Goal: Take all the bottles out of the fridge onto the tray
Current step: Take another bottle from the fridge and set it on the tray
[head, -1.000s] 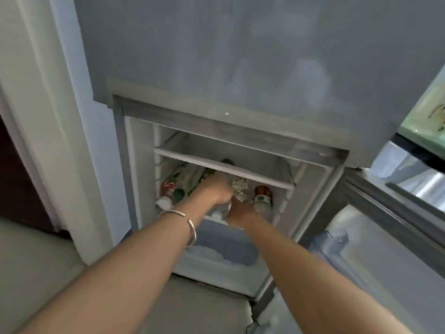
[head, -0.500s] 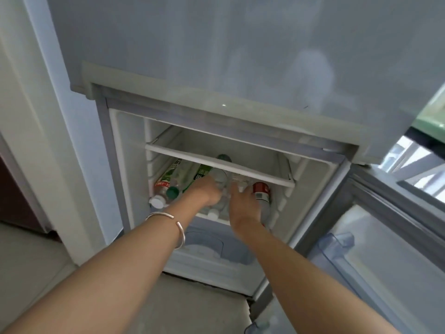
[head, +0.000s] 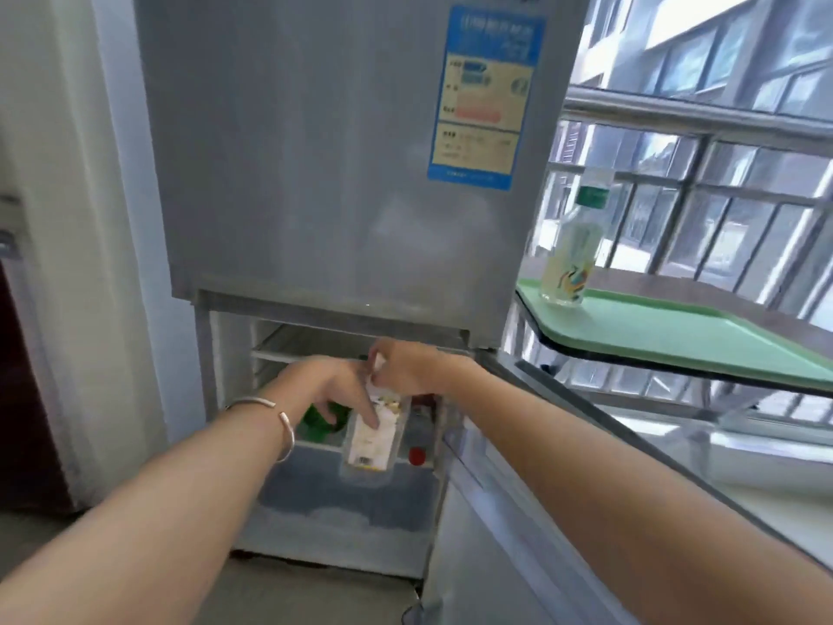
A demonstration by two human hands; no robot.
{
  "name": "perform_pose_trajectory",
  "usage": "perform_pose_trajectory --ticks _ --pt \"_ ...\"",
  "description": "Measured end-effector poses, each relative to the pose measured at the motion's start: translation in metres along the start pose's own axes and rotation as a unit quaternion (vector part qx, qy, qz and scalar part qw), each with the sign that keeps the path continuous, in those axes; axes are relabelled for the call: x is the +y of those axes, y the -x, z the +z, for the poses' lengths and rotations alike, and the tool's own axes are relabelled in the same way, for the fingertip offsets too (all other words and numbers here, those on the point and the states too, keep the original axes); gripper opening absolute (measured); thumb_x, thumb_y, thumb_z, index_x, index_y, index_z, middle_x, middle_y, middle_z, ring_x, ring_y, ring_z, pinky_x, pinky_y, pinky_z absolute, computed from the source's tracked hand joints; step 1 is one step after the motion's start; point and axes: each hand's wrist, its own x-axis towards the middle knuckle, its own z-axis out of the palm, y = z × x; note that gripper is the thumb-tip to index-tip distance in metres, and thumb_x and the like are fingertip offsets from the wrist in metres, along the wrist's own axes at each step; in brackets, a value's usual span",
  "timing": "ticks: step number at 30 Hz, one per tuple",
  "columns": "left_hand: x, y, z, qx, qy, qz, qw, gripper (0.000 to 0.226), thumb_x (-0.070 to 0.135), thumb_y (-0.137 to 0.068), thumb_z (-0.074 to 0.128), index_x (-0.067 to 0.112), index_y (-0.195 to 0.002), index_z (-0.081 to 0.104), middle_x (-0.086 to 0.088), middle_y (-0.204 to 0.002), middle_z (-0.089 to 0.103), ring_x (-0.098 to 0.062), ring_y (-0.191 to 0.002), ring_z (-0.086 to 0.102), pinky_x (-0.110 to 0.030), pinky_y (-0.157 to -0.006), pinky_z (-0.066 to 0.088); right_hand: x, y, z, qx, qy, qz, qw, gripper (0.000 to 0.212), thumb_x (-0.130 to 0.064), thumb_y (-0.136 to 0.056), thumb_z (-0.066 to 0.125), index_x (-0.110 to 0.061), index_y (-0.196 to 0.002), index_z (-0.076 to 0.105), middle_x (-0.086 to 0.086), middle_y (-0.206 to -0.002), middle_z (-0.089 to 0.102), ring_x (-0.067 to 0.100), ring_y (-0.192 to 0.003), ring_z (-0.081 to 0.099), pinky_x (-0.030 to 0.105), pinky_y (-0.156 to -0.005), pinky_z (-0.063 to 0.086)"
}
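A clear bottle with a white label [head: 370, 437] hangs bottom-down in front of the open lower fridge compartment [head: 234, 354]. My right hand [head: 412, 367] grips its neck from above. Fingers of my left hand [head: 331, 390] press against its labelled side. Just behind my left hand lies a green bottle [head: 318, 421] on the shelf. A bottle with a red cap [head: 417, 454] lies to the right of the held one. To the upper right is the green tray [head: 676, 338], with one pale bottle with a green band [head: 572, 250] standing upright near its left end.
The grey upper fridge door [head: 338, 151] is closed above the compartment. The lower door [head: 563, 512] swings open to the right, under the tray. A frosted drawer [head: 342, 507] fills the compartment's bottom. A window railing [head: 703, 115] runs behind the tray.
Both hands have pulled the clear bottle out from the shelf toward me, and my right hand has moved up to its neck. My view has risen, bringing the tray into sight.
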Motion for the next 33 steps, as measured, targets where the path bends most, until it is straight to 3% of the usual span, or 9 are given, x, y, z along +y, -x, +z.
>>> perform_pose_trajectory --ticks 6,10,13,15,20,24,26,29,33 --pt "0.084 0.095 -0.038 0.010 0.026 0.131 0.991 0.046 0.009 -0.076 0.079 0.014 -0.116 0.057 0.001 -0.114 0.069 -0.019 -0.112 0.062 -0.041 -0.089 0.057 0.011 0.091 -0.105 0.100 -0.142 -0.020 0.985 0.062 -0.022 -0.088 0.064 -0.010 -0.141 0.036 0.007 -0.107 0.056 0.015 -0.071 0.053 0.025 -0.054 0.041" --pt "0.153 0.137 -0.053 0.099 0.012 0.219 0.971 0.043 0.029 -0.077 0.079 0.018 -0.115 0.061 0.000 -0.110 0.070 -0.018 -0.101 0.068 -0.032 -0.079 0.059 0.044 0.148 -0.151 0.162 -0.216 -0.010 0.963 0.031 -0.014 -0.087 0.066 -0.007 -0.111 0.048 0.004 -0.079 0.052 0.010 -0.056 0.045 0.017 -0.041 0.036" --pt "0.208 0.152 -0.050 0.155 0.065 0.290 0.942 0.045 0.039 -0.073 0.080 0.020 -0.111 0.064 -0.002 -0.109 0.072 -0.020 -0.099 0.070 -0.037 -0.081 0.060 0.071 0.161 -0.154 0.226 -0.262 0.004 0.938 0.073 -0.042 -0.068 0.084 -0.009 -0.122 0.047 0.002 -0.092 0.060 0.005 -0.073 0.063 0.011 -0.057 0.051" --pt "0.238 0.151 -0.038 0.172 0.104 0.328 0.923 0.046 0.035 -0.073 0.081 0.018 -0.113 0.064 -0.003 -0.110 0.071 -0.020 -0.098 0.070 -0.040 -0.079 0.061 0.088 0.157 -0.154 0.322 -0.222 0.051 0.919 0.106 -0.069 -0.041 0.080 -0.016 -0.127 0.048 0.003 -0.107 0.063 0.016 -0.093 0.067 0.033 -0.079 0.059" --pt "0.292 0.113 0.001 0.229 0.138 0.388 0.882 0.062 0.032 -0.073 0.082 0.013 -0.125 0.054 -0.009 -0.116 0.062 -0.027 -0.102 0.063 -0.039 -0.073 0.061 0.132 0.151 -0.157 0.456 -0.095 0.166 0.869 0.090 -0.058 -0.057 0.069 -0.008 -0.128 0.044 0.003 -0.100 0.053 0.026 -0.087 0.062 0.042 -0.076 0.057" --pt "0.315 0.065 0.023 0.210 0.230 0.391 0.866 0.067 0.039 -0.082 0.072 0.011 -0.136 0.044 -0.011 -0.128 0.056 -0.029 -0.108 0.059 -0.047 -0.090 0.055 0.172 0.129 -0.152 0.477 -0.084 0.226 0.845 0.106 -0.074 -0.051 0.061 -0.002 -0.128 0.043 0.003 -0.093 0.053 0.029 -0.086 0.066 0.041 -0.068 0.058" --pt "0.316 0.037 0.034 0.152 0.260 0.329 0.895 0.066 0.046 -0.092 0.055 0.006 -0.142 0.038 -0.016 -0.137 0.050 -0.032 -0.115 0.056 -0.045 -0.094 0.052 0.193 0.114 -0.148 0.458 -0.091 0.264 0.844 0.108 -0.076 -0.057 0.066 0.003 -0.126 0.041 0.003 -0.088 0.059 0.028 -0.082 0.066 0.037 -0.064 0.057" --pt "0.311 -0.003 0.054 0.044 0.264 0.273 0.924 0.063 0.051 -0.099 0.033 0.005 -0.141 0.039 -0.014 -0.136 0.051 -0.030 -0.119 0.054 -0.035 -0.087 0.051 0.223 0.089 -0.136 0.445 -0.111 0.304 0.835 0.098 -0.087 -0.050 0.056 -0.011 -0.112 0.052 0.007 -0.093 0.067 0.025 -0.076 0.068 0.035 -0.063 0.058" --pt "0.313 -0.037 0.070 0.027 0.278 0.290 0.915 0.059 0.054 -0.097 0.028 0.011 -0.133 0.047 -0.013 -0.132 0.048 -0.027 -0.122 0.047 -0.043 -0.108 0.040 0.259 0.056 -0.131 0.438 -0.156 0.307 0.830 0.081 -0.080 -0.050 0.054 -0.012 -0.093 0.064 0.001 -0.073 0.070 0.019 -0.064 0.070 0.037 -0.055 0.060"
